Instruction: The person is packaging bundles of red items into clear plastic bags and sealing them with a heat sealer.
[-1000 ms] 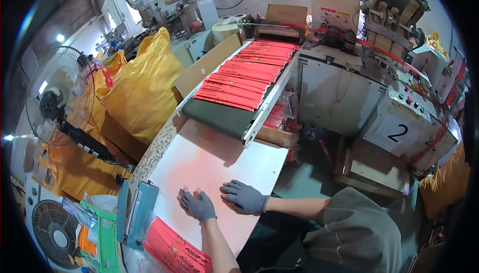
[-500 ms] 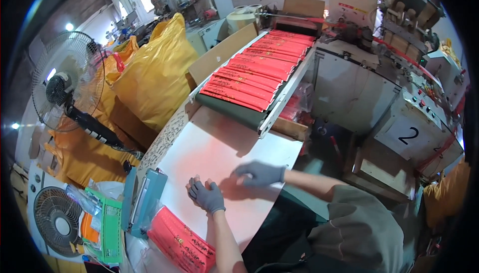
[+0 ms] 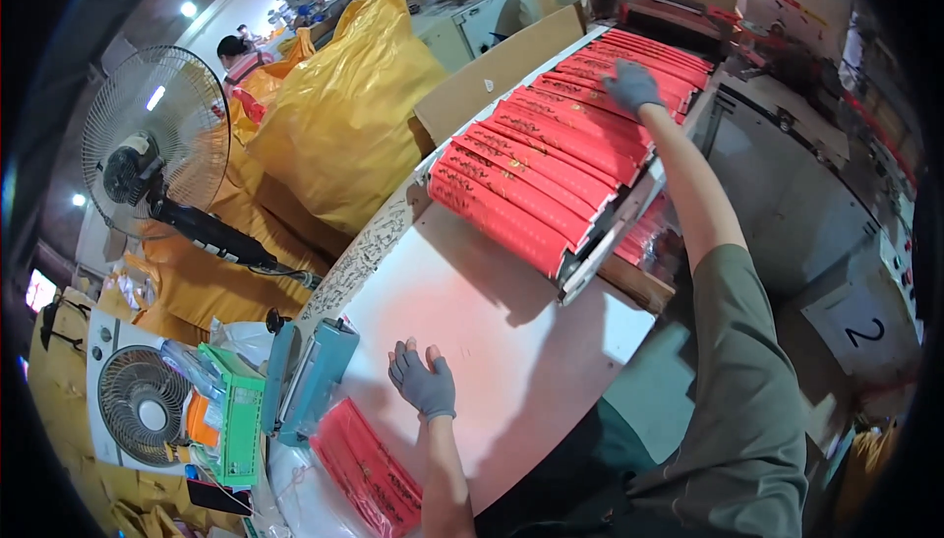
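A long overlapping row of flat red paper packets [image 3: 551, 145] with dark and gold print lies on the sloping conveyor [image 3: 615, 233]. My right hand [image 3: 634, 86], in a grey glove, reaches far up the row and rests on the packets with fingers extended, holding nothing that I can see. On the white tabletop [image 3: 472, 341] below the conveyor's end, my gloved left hand [image 3: 423, 383] lies with fingers spread and bare fingertips showing. A clear-wrapped bundle of red packets [image 3: 364, 469] sits just left of my left forearm.
Left of the tabletop stand a blue-grey bag sealer [image 3: 317, 381], a green basket [image 3: 239, 420] and a box fan [image 3: 147, 410]. Behind them are a pedestal fan [image 3: 152, 159] and large yellow sacks [image 3: 344, 115]. A person [image 3: 241, 71] is in the far background. A numbered machine box [image 3: 860, 317] stands right.
My right hand has gone from above the tabletop up and away onto the packets on the conveyor. My left hand stays on the tabletop. The view has shifted, and the packets now reach the conveyor's near end.
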Demonstrator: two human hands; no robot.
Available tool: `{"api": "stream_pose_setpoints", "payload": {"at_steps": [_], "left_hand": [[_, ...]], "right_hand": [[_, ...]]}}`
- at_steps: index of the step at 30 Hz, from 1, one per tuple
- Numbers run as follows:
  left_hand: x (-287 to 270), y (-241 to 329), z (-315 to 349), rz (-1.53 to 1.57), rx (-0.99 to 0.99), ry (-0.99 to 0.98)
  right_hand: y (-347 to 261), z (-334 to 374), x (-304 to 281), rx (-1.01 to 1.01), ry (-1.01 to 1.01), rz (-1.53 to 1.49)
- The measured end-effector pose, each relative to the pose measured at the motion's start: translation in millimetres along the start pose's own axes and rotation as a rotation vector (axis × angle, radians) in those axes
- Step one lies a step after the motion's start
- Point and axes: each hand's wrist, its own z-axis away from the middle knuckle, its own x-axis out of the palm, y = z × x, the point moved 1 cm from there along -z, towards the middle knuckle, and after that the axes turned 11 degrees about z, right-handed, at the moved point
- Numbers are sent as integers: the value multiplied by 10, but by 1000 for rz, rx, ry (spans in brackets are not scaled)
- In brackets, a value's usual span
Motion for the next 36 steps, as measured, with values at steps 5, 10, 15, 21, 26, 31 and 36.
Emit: {"api": "stream_pose_setpoints", "payload": {"at_steps": [5, 10, 15, 21, 26, 31, 36], "left_hand": [[22, 114, -110, -26, -2, -28], [47, 135, -188, -141, -107, -128], [141, 241, -256, -99, -17, -147], [306, 264, -466, 128, 210, -194], [253, 326, -537, 388, 14, -88], [345, 3, -530, 740, -242, 170], [66, 120, -577, 480, -215, -19]], "right_hand": [[601, -504, 220, 153, -37, 217], [1003, -630, 508, 186, 161, 475], [1144, -788, 362, 171, -99, 292], [159, -234, 78, -408, -217, 50], [-1014, 760, -381, -633, -409, -190], [-1873, 1633, -781, -783, -503, -284], [-2447, 2554, -486, -760, -233, -249]]}}
